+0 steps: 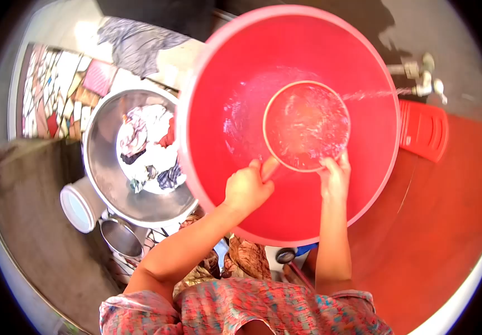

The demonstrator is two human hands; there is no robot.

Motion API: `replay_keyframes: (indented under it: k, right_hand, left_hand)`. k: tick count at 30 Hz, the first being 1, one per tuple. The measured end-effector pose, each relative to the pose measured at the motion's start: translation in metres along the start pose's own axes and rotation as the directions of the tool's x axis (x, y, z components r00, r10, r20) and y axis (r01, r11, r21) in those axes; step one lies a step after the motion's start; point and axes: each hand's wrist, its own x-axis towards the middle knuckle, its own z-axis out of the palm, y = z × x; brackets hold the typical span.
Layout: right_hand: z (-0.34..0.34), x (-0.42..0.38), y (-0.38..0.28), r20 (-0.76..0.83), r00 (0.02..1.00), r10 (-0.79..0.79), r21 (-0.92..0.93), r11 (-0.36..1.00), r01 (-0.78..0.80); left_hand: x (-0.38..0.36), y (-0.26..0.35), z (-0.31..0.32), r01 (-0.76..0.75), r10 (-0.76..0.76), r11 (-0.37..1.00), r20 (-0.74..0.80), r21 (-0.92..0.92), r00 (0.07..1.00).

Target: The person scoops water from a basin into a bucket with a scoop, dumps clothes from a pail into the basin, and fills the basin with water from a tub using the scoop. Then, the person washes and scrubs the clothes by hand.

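Your big red basin [241,84] spreads out beyond your fingertips, wet on its floor. To the far side of your left fingers sits the steel bowl [104,178] heaped with wrung cloth [149,145]; past your right fingers the tap [422,84] throws a thin stream inward. Inside the basin, the small red bowl [307,125] rests just above both sets of fingers and is filling. Your left hand [246,187] curls closed around its handle; your right hand [335,177] grips the near rim, fingers wrapped on the edge. Keep that bowl level under the stream, rim steady, so the water lands in the middle and does not slop over your knuckles.
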Motion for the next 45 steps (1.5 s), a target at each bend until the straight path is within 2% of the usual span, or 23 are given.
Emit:
replay_keyframes:
  k: [7,10,11,13,14,16,17,19,20,22,23,25,26,28,29,31,33,35,37,38,39,42,45]
  right_hand:
    - [0.115,-0.077,-0.063,0.280,0.929,-0.240,-0.345,0.878,0.331]
    - [0.168,-0.102,-0.074,0.450,0.857,-0.252,-0.566,0.662,0.492]
    - [0.184,-0.108,-0.073,0.474,0.847,-0.241,-0.566,0.654,0.502]
    - [0.214,-0.119,-0.069,0.554,0.794,-0.250,-0.708,0.360,0.607]
    - [0.228,-0.125,-0.066,0.572,0.786,-0.234,-0.704,0.351,0.617]
    - [0.252,-0.137,-0.060,0.526,0.835,-0.159,-0.846,0.000,0.533]
    - [0.264,-0.144,-0.054,0.536,0.832,-0.144,-0.842,-0.015,0.539]
    - [0.283,-0.156,-0.043,0.570,0.806,-0.160,-0.811,-0.269,0.520]
    - [0.289,-0.159,-0.035,0.579,0.802,-0.148,-0.802,-0.283,0.526]
    - [0.299,-0.166,-0.020,0.770,0.571,-0.287,-0.634,-0.241,0.735]
    - [0.306,-0.171,-0.016,0.782,0.557,-0.279,-0.619,-0.246,0.746]
    - [0.313,-0.181,-0.010,0.877,0.374,-0.303,-0.463,-0.321,0.826]
    - [0.317,-0.188,-0.008,0.881,0.369,-0.296,-0.456,-0.321,0.830]
    - [0.322,-0.196,-0.011,0.917,0.254,-0.308,-0.330,-0.229,0.915]
    - [0.321,-0.197,-0.015,0.916,0.257,-0.308,-0.332,-0.222,0.917]
    - [0.315,-0.197,-0.025,0.944,0.073,-0.321,-0.178,-0.312,0.933]
    - [0.300,-0.192,-0.032,0.928,0.073,-0.365,-0.191,-0.297,0.935]
    - [0.275,-0.177,-0.043,0.804,0.227,-0.550,-0.348,-0.125,0.929]
    - [0.232,-0.139,-0.064,0.792,0.289,-0.538,-0.417,-0.131,0.899]
    - [0.206,-0.117,-0.071,0.737,0.406,-0.540,-0.525,-0.079,0.847]
    - [0.177,-0.094,-0.075,0.665,0.517,-0.538,-0.627,-0.028,0.778]
    - [0.067,0.001,-0.062,0.317,0.862,-0.396,-0.883,0.208,0.421]
    - [-0.067,0.098,-0.006,0.016,0.999,-0.037,-0.939,0.344,0.027]
  left_hand:
    - [-0.090,-0.028,-0.078,-0.020,-0.015,0.902,-0.077,-0.431,0.997]
    - [-0.101,-0.057,-0.093,-0.165,0.093,0.816,-0.156,-0.553,0.983]
    - [-0.103,-0.065,-0.101,-0.163,0.077,0.807,-0.173,-0.568,0.982]
    - [-0.108,-0.078,-0.122,0.053,0.037,0.646,0.100,-0.762,0.994]
    - [-0.107,-0.089,-0.121,0.080,0.048,0.556,0.128,-0.827,0.991]
    - [-0.107,-0.107,-0.124,0.120,0.065,0.455,0.168,-0.882,0.984]
    - [-0.107,-0.117,-0.126,0.159,0.101,0.369,0.209,-0.916,0.973]
    - [-0.109,-0.132,-0.130,0.157,0.119,0.291,0.198,-0.944,0.973]
    - [-0.108,-0.141,-0.131,0.178,0.147,0.230,0.215,-0.957,0.965]
    - [-0.115,-0.154,-0.137,0.195,0.196,0.086,0.208,-0.977,0.958]
    - [-0.115,-0.162,-0.137,0.182,0.191,0.073,0.193,-0.981,0.962]
    - [-0.117,-0.174,-0.136,0.169,0.322,-0.103,0.128,-0.980,0.938]
    - [-0.119,-0.179,-0.136,0.166,0.317,-0.111,0.123,-0.980,0.940]
    - [-0.124,-0.180,-0.145,0.217,0.440,-0.263,0.083,-0.940,0.894]
    - [-0.124,-0.177,-0.146,0.218,0.434,-0.261,0.088,-0.940,0.897]
    - [-0.124,-0.168,-0.148,0.206,0.500,-0.313,0.024,-0.927,0.866]
    - [-0.121,-0.153,-0.149,0.148,0.490,-0.219,0.023,-0.965,0.872]
    - [-0.113,-0.127,-0.145,0.103,0.487,-0.112,0.036,-0.988,0.873]
    - [-0.100,-0.088,-0.131,0.131,0.347,0.172,0.184,-0.976,0.920]
    - [-0.087,-0.067,-0.117,0.149,0.297,0.312,0.246,-0.938,0.923]
    - [-0.072,-0.047,-0.100,0.162,0.320,0.333,0.272,-0.929,0.908]
    - [-0.017,0.001,-0.028,0.413,0.113,0.506,0.533,-0.757,0.839]
    - [0.048,0.009,0.053,0.548,-0.046,0.656,0.697,-0.520,0.716]
